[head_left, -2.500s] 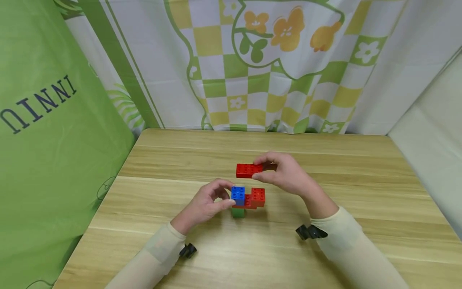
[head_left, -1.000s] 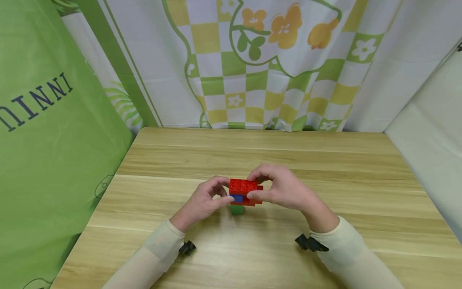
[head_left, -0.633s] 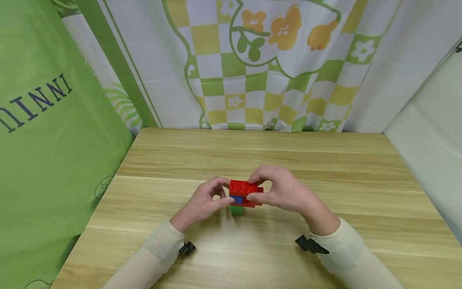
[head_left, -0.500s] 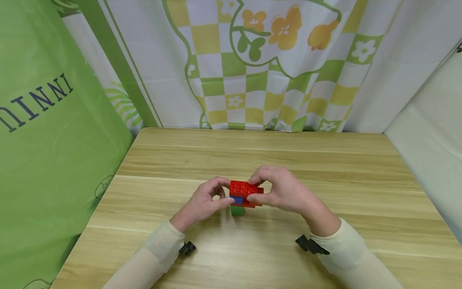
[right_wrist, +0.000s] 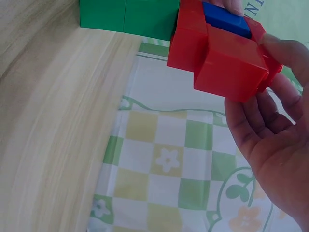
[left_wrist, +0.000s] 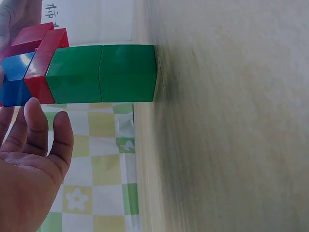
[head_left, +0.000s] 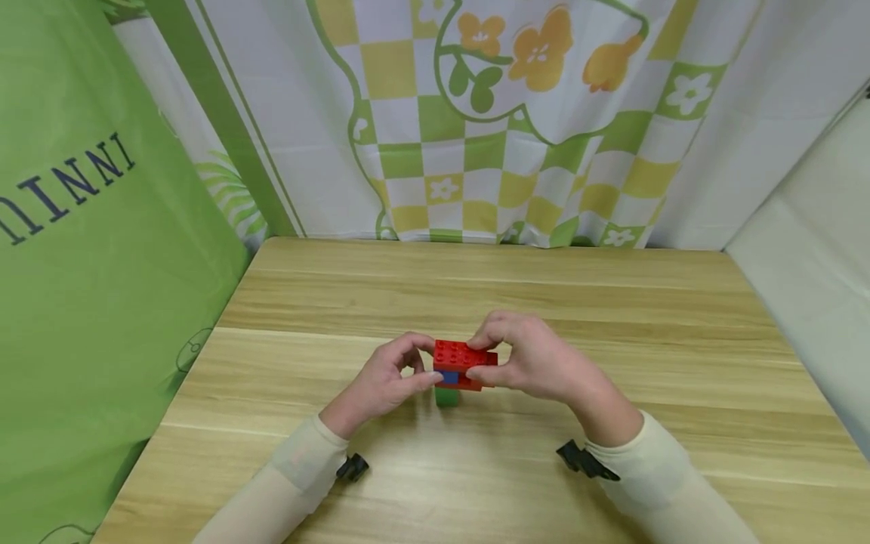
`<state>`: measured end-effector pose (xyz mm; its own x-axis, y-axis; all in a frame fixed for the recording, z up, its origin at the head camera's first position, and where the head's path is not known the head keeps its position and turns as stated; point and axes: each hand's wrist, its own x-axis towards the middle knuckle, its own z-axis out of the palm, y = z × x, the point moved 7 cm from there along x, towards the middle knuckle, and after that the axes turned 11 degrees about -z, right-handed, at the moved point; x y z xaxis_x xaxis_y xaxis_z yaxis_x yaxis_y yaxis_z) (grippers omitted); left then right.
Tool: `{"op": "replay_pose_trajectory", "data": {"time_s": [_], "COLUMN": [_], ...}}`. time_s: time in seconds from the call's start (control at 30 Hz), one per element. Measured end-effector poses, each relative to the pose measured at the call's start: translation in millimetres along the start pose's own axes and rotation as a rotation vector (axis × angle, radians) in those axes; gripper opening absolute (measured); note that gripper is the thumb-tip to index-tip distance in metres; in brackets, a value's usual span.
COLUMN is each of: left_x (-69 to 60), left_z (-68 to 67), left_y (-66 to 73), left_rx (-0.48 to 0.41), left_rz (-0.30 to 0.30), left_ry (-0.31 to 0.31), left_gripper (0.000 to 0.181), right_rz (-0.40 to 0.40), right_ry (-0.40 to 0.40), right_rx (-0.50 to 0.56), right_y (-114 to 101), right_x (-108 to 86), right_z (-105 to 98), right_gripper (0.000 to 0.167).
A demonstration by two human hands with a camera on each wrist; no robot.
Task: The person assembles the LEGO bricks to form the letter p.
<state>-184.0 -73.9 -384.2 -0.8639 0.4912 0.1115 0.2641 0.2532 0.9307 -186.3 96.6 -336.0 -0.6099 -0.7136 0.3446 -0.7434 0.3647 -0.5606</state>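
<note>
A small tower of toy building bricks stands on the table. Two green bricks (left_wrist: 128,72) form its column, and a lower red brick (left_wrist: 47,65) lies across them. Above that sit a blue brick (head_left: 449,377) and a short red brick (right_wrist: 231,63) side by side. A long studded red brick (head_left: 451,352) tops the blue one and reaches to the right. My left hand (head_left: 387,378) pinches the blue brick at its left side between thumb and finger. My right hand (head_left: 537,359) grips the right part of the top red brick, hiding some of its studs.
The wooden table (head_left: 571,287) spreads around the tower, its far edge against a patterned curtain (head_left: 442,166). A green cloth (head_left: 102,302) hangs at the left and a pale one (head_left: 816,249) at the right. Black wrist cameras (head_left: 586,461) hang under both sleeves.
The long red brick, held behind the tower 2.5 s ago, has come down toward me onto the blue brick. Over the last second both hands and the tower have stayed almost still.
</note>
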Motion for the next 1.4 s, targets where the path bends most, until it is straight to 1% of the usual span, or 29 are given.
{"op": "replay_pose_trajectory", "data": {"time_s": [0.13,0.23,0.4,0.6,0.77,0.83,0.87,0.93,1.0,1.13,1.2,1.3,1.4], "left_x": [-0.5,-1.2,-2.1,-1.5,0.8,3.1,3.6,6.6,10.7,20.9,26.4,32.6,36.0], "left_z": [-0.9,-1.1,-1.1,-1.0,2.4,4.4,4.8,4.7,3.2,-1.4,-2.9,-3.2,-2.1], "left_y": [1.3,2.1,2.4,2.5,-23.3,-33.5,-32.9,-34.5,-39.0,-49.6,-54.8,-64.0,-71.1], "left_rx": [0.001,0.002,0.009,0.008,-0.003,0.002,0.006,0.010,0.006,-0.045,-0.089,-0.141,-0.158], "left_rz": [-0.020,-0.016,0.000,-0.005,-0.019,-0.033,-0.044,-0.082,-0.128,-0.224,-0.255,-0.293,-0.319], "left_ry": [0.004,0.007,0.009,0.004,-0.004,-0.005,-0.005,0.003,0.023,0.066,0.077,0.077,0.058], "left_gripper": [0.032,0.032,0.031,0.030,0.030,0.030,0.029,0.029,0.030,0.039,0.042,0.041,0.039], "right_rz": [-0.009,-0.009,0.015,0.017,-0.001,0.001,0.008,0.043,0.082,0.178,0.239,0.332,0.406], "right_ry": [0.000,-0.003,-0.014,0.000,0.030,0.040,0.042,0.044,0.052,0.083,0.098,0.109,0.109], "right_rx": [-0.017,-0.034,-0.030,-0.019,0.042,0.062,0.077,0.101,0.133,0.200,0.225,0.282,0.341], "right_y": [-5,-7,-9,-8,1,6,9,16,24,47,61,83,104], "right_x": [1.7,2.5,1.7,-0.1,-4.1,-5.4,-5.3,-3.9,-0.4,8.8,12.8,17.1,19.1], "right_z": [0,0,1,1,2,0,-1,-3,-4,-6,-5,-2,4], "right_gripper": [0.018,0.017,0.018,0.019,0.023,0.025,0.026,0.027,0.027,0.026,0.027,0.034,0.042]}}
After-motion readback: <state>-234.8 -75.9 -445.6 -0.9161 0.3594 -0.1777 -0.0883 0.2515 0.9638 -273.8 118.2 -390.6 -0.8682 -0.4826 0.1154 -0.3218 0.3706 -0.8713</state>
